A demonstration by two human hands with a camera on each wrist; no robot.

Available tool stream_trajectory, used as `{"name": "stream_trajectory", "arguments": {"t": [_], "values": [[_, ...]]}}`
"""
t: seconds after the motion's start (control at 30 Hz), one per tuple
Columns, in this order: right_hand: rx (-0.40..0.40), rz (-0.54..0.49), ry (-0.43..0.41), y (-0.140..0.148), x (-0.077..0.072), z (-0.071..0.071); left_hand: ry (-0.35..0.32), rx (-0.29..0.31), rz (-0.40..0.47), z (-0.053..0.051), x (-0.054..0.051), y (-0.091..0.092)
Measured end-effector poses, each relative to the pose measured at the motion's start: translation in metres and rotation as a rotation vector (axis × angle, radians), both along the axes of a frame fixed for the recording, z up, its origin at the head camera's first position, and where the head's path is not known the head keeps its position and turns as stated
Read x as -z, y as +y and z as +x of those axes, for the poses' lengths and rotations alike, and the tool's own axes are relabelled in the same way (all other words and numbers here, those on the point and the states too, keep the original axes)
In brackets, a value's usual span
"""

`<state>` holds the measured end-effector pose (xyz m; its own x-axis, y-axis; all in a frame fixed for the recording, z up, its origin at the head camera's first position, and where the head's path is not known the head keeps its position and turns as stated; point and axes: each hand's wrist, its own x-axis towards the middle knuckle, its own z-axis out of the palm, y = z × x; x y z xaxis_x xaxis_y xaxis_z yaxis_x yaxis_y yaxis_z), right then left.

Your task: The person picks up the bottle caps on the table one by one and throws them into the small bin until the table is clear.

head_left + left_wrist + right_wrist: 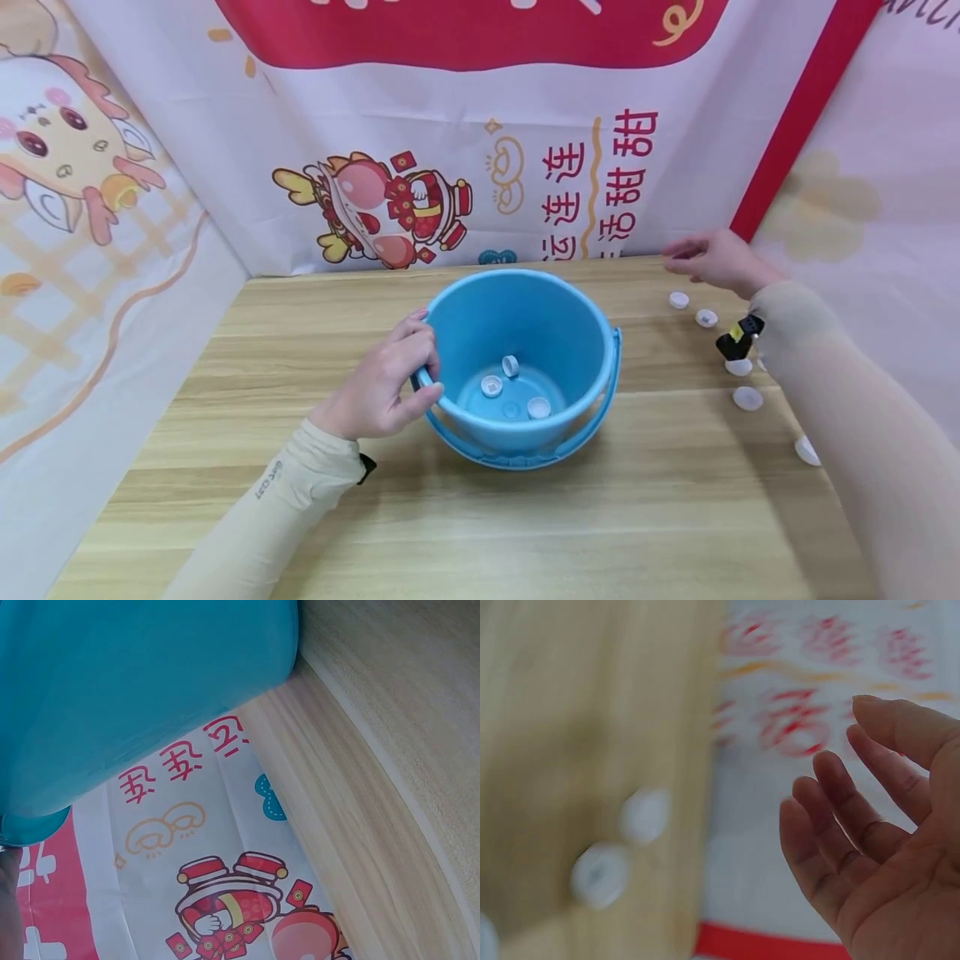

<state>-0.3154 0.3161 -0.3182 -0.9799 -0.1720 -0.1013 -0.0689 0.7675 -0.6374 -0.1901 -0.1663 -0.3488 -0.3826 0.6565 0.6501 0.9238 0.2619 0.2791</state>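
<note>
A blue bucket [517, 312] stands upright, handle [517, 461] lowered, its rim in the left grip [390, 375]; three white caps [491, 386] lie inside. More caps [707, 318] lie scattered on the near side of the right grip [716, 260].

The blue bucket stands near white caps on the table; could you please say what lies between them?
In the head view, the stretch between the blue bucket and those white caps is bare wooden tabletop.

Blue bucket [525, 310], white caps [747, 398], beige sleeves [277, 508], wood-grain table [525, 533]
</note>
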Motion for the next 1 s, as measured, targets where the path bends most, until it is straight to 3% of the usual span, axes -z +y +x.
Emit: {"name": "stream_trajectory", "arguments": {"t": [0.1, 0.3, 0.4, 0.57, 0.8, 1.0], "values": [[-0.013, 0.075, -0.001, 0.018, 0.025, -0.012, -0.001, 0.001, -0.001, 0.000, 0.001, 0.000], [-0.058, 0.361, 0.037, 0.048, 0.067, -0.030, -0.001, 0.007, 0.009, 0.003, 0.002, 0.000], [-0.080, 0.383, -0.010, 0.053, 0.079, -0.033, 0.001, 0.007, 0.010, 0.004, 0.003, 0.001], [-0.060, 0.299, -0.090, 0.050, 0.087, -0.032, -0.003, 0.003, 0.013, 0.005, 0.003, 0.002], [-0.074, 0.310, -0.019, 0.044, 0.085, -0.034, 0.003, 0.001, 0.022, 0.004, 0.001, 0.002], [0.053, 0.173, -0.092, 0.030, 0.076, -0.031, 0.008, -0.005, 0.020, 0.001, 0.001, 0.002]]}}
